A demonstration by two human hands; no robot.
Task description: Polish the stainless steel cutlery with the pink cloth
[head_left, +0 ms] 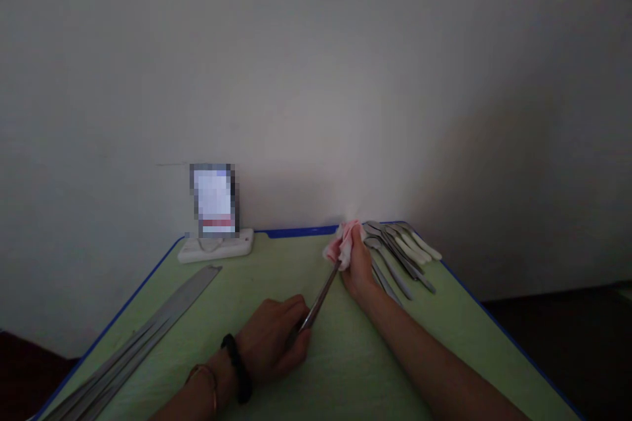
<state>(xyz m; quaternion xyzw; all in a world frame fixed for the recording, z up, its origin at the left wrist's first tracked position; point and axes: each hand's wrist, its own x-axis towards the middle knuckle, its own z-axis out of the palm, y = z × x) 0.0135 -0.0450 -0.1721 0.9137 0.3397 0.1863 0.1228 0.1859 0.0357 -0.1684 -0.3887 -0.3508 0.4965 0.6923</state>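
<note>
My left hand [276,335] is closed around the handle end of a metal utensil [320,301] that slants up and to the right over the green table [276,270]. My right hand [358,263] is closed on a pink and white cloth [343,243] wrapped round the far end of that utensil, so its tip is hidden. Just right of my right hand lies a pile of several metal spoons and knives [399,250], some with pale handles.
The table has a blue rim [296,232] and stands against a bare wall. A white base holding a blurred card [215,223] sits at the back left. Long metal strips [148,329] lie along the left edge.
</note>
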